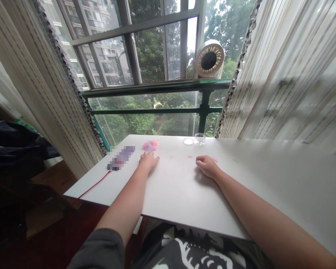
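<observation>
My left hand [149, 161] lies on the white table with its fingers spread, just in front of a small pile of pink, orange and bluish pieces [150, 145]. The fingertips are at the near edge of this pile; whether they touch it I cannot tell. Further right, my right hand [206, 165] is closed in a loose fist close to the tabletop, and its curled fingers hide whatever may be inside. A tiny pink piece [189, 156] lies to its left, and another pink piece [215, 160] shows just behind the wrist. Between the hands is a pale yellowish piece [171, 157].
A clear round tub [199, 139] and a flat round lid [188, 141] stand at the table's [179, 194] far edge. A pixelated phone-like object [121, 157] with a red cable [93, 185] lies left. A faint greenish piece [235, 160] lies right. A fan [210, 59] stands by the window.
</observation>
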`<control>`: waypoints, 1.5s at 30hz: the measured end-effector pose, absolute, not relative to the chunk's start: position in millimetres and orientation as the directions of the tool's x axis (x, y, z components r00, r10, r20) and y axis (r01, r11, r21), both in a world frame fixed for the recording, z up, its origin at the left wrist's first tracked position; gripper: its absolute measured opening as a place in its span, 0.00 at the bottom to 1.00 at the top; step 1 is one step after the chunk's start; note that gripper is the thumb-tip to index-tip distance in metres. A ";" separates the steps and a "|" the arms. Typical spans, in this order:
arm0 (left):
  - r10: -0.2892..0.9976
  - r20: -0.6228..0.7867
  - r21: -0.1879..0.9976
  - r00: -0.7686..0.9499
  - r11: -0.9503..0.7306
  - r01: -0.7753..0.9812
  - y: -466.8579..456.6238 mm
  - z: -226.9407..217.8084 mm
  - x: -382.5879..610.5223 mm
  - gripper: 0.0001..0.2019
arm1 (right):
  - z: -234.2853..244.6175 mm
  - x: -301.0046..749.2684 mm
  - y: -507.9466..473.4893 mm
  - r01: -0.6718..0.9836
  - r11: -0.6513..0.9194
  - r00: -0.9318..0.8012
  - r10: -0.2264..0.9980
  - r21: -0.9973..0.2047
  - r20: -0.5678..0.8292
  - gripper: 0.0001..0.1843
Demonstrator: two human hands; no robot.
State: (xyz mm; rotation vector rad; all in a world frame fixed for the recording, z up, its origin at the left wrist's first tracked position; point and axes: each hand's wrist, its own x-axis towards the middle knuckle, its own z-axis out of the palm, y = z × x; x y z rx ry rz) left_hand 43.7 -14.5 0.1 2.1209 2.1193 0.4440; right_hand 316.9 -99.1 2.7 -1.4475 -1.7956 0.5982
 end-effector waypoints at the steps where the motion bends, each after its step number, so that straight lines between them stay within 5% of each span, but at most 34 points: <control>1: 0.991 0.133 0.279 -0.023 -0.015 0.960 -13.2 0.4 43.4 0.28 | 3.0 317.1 -99.3 0.608 0.255 -0.086 0.963 -0.752 0.257 0.07; 21: 0.975 0.217 0.327 -0.043 -0.031 0.944 -6.8 -0.5 41.4 0.25 | 4.8 317.8 -100.5 0.576 0.263 -0.077 0.960 -0.774 0.269 0.06; 30: 0.952 0.289 0.311 0.101 -0.193 0.931 -11.2 -1.6 66.8 0.20 | 4.3 317.0 -99.9 0.581 0.266 -0.085 0.960 -0.769 0.268 0.06; 45: 0.972 0.232 0.309 -0.032 -0.042 0.950 2.5 -3.6 60.1 0.24 | 4.7 313.7 -102.2 0.563 0.259 -0.081 0.962 -0.785 0.260 0.06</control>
